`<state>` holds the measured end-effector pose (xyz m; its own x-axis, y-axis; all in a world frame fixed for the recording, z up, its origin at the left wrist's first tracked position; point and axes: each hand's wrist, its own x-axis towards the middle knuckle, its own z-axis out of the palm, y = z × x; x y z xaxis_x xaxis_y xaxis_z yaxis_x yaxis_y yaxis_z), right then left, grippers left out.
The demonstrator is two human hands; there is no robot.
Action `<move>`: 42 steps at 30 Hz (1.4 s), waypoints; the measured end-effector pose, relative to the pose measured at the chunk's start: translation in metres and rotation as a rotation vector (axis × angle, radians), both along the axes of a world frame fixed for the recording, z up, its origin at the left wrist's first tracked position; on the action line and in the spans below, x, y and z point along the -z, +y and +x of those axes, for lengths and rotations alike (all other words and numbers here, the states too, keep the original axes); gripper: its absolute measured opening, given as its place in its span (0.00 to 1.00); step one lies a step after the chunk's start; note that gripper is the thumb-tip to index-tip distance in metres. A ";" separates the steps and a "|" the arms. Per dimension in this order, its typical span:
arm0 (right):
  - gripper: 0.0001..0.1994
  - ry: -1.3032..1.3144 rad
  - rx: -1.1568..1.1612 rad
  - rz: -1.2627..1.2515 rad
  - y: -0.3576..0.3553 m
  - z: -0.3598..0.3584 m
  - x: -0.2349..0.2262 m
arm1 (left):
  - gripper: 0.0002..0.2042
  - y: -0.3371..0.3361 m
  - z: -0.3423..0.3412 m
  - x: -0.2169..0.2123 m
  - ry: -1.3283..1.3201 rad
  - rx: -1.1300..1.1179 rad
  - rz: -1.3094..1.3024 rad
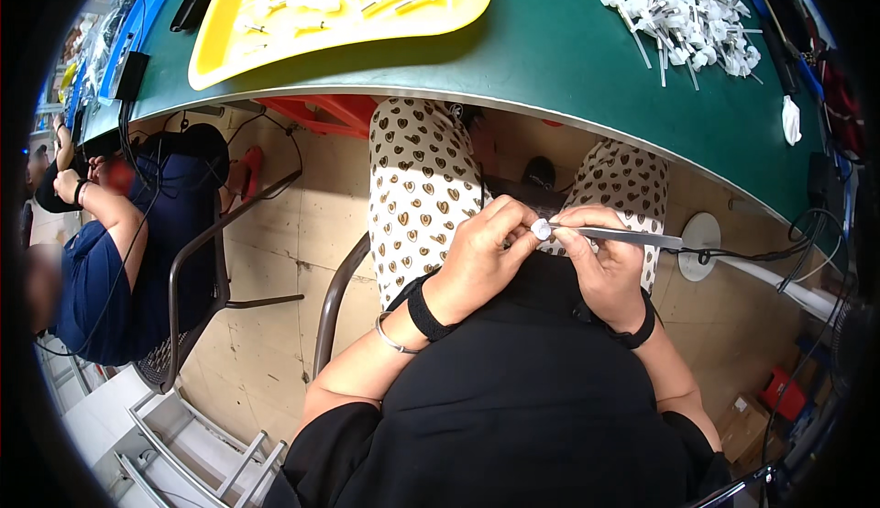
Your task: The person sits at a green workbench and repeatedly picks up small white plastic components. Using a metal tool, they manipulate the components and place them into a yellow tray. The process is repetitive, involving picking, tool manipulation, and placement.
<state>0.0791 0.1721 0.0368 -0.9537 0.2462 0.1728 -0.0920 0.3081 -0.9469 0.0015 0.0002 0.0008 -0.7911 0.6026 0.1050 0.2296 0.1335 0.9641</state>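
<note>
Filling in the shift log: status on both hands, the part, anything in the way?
Left hand pinching small white part; right hand gripping slim grey tool, tip near the part; nothing seen blocking either hand.

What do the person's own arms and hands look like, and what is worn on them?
Both arms have short black sleeves. The left hand has no glove; its wrist carries a wide black band and a thin silver-coloured bangle. The right hand, also ungloved, has a black wristband.
</note>
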 end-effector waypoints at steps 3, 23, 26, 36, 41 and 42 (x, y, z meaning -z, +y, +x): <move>0.05 -0.026 0.000 -0.002 0.000 0.000 -0.002 | 0.06 0.000 0.000 -0.002 0.008 -0.008 -0.008; 0.06 0.021 0.045 -0.023 -0.003 0.000 -0.004 | 0.06 0.004 0.001 0.003 -0.097 -0.038 0.096; 0.06 -0.006 0.046 -0.021 -0.002 0.001 -0.003 | 0.06 0.003 0.002 0.004 -0.106 -0.048 0.079; 0.13 0.274 -0.124 0.417 0.003 -0.010 -0.007 | 0.06 0.001 0.003 0.004 -0.080 -0.051 0.052; 0.16 0.339 -0.136 0.505 0.002 -0.007 0.002 | 0.06 0.001 0.003 0.006 -0.104 -0.043 0.041; 0.17 0.349 -0.139 0.524 0.002 -0.006 0.002 | 0.06 0.001 0.003 0.006 -0.112 -0.041 0.039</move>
<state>0.0727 0.1744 0.0348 -0.8366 -0.0770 0.5423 -0.4397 0.6848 -0.5811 0.0049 0.0012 -0.0051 -0.8229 0.5669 0.0375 0.1157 0.1025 0.9880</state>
